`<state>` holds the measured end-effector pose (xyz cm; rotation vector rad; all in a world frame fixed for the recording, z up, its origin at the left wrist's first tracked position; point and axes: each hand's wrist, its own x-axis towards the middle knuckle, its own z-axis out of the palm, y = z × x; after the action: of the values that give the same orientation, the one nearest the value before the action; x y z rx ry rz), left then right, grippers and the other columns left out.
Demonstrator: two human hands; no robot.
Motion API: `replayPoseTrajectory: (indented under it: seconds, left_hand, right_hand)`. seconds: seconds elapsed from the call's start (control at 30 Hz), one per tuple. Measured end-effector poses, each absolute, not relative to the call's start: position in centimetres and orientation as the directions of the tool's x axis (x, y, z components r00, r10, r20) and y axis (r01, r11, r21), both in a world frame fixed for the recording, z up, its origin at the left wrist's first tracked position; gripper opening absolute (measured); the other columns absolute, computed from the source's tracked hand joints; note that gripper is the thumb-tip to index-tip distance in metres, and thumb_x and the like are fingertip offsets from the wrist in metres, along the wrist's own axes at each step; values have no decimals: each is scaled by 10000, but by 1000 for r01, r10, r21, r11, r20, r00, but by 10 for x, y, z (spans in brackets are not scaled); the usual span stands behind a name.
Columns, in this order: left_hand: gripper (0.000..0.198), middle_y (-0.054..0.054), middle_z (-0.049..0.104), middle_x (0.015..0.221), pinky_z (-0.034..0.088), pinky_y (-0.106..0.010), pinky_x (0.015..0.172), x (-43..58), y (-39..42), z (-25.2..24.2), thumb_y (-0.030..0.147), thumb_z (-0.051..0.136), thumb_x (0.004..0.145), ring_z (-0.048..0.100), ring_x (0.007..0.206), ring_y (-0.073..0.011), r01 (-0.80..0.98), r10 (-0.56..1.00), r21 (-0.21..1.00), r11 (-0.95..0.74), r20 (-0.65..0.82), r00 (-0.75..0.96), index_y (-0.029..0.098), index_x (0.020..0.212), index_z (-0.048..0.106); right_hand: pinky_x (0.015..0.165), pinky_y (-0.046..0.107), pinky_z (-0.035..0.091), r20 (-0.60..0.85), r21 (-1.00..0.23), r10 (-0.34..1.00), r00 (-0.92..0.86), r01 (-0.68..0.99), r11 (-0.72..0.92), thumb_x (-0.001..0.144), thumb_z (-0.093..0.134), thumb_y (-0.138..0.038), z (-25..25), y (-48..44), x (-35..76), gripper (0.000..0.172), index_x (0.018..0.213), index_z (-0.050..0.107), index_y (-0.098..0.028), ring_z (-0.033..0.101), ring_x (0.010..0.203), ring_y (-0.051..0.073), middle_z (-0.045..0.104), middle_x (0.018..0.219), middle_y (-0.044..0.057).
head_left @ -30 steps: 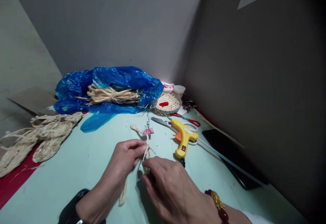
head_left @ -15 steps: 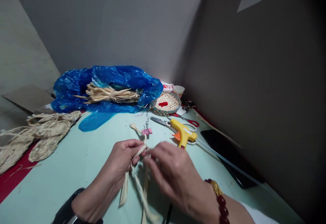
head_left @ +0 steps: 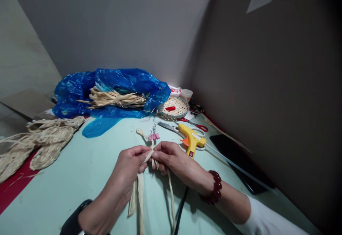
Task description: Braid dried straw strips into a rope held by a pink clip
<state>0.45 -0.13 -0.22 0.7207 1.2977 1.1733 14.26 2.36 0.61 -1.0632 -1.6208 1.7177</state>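
Note:
Pale dried-husk strips [head_left: 140, 199] form a short braid, and their loose ends hang down toward the table's near side. My left hand [head_left: 133, 162] pinches the strips between thumb and fingers. Right beside it, my right hand [head_left: 171, 158] is closed on the strips too, thumb and forefinger at the braid's working end. Beyond the fingertips the finished braid runs to a pink binder clip [head_left: 154, 136]. A looped, knotted braid end [head_left: 141, 133] lies just left of the clip.
A yellow glue gun [head_left: 192, 138] lies right of the clip, by scissors [head_left: 167, 126] and red-handled scissors [head_left: 197, 124]. Behind are a blue plastic bag [head_left: 128, 78] with a husk bundle [head_left: 117, 98] and a woven basket [head_left: 181, 111]. Braided soles [head_left: 53, 142] lie left, a black tablet [head_left: 235, 160] right.
My right hand has moved left and in against the braid, beside my left hand. The hanging strips have shifted; one now hangs beneath my right hand. My left hand keeps its pinch.

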Motion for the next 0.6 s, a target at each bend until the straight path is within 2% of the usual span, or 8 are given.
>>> replayPoseTrajectory:
  seconds: [0.1, 0.23, 0.4, 0.5, 0.6]
  left_hand:
    - [197, 51, 544, 457, 196, -144, 417, 6, -1, 0, 240, 709, 522, 314, 400, -19, -206, 929, 934, 293, -328, -168, 109, 660, 659]
    - [183, 58, 529, 454, 190, -151, 416, 7, -1, 1, 230, 694, 508, 318, 407, -28, -161, 928, 944, 289, -318, -196, 116, 646, 659]
    - [219, 18, 569, 450, 211, -177, 448, 7, -2, 0, 311, 691, 561, 324, 418, -47, -124, 933, 943, 308, -325, -154, 116, 657, 662]
    - [268, 23, 558, 462, 189, -186, 458, 7, -3, -2, 357, 693, 587, 279, 428, -45, -82, 934, 945, 317, -326, -146, 108, 681, 660]
    - [254, 55, 495, 476, 180, -198, 459, 7, -5, -5, 362, 660, 642, 272, 452, -61, 16, 941, 954, 300, -293, -167, 118, 715, 653]
  right_hand:
    - [481, 205, 341, -173, -984, 822, -542, 126, -124, 853, 540, -288, 3, 24, 144, 141, 797, 524, -158, 412, 497, 80, 548, 646, -12]
    - [487, 207, 343, -142, -966, 839, -525, 259, -1, 866, 524, -315, 0, 25, 144, 194, 752, 555, -161, 455, 511, 90, 537, 607, -15]
    - [501, 212, 349, -101, -964, 837, -538, 260, 51, 863, 536, -320, -8, 28, 146, 171, 828, 595, -164, 480, 522, 97, 633, 671, 8]
    - [555, 220, 349, -17, -922, 856, -517, 339, 187, 894, 498, -268, -5, 24, 149, 149, 844, 603, -175, 502, 566, 106, 657, 679, 2]
    - [624, 232, 342, 104, -812, 884, -455, 475, 340, 902, 483, -196, 2, 16, 152, 102, 873, 580, -185, 521, 656, 124, 647, 703, -4]
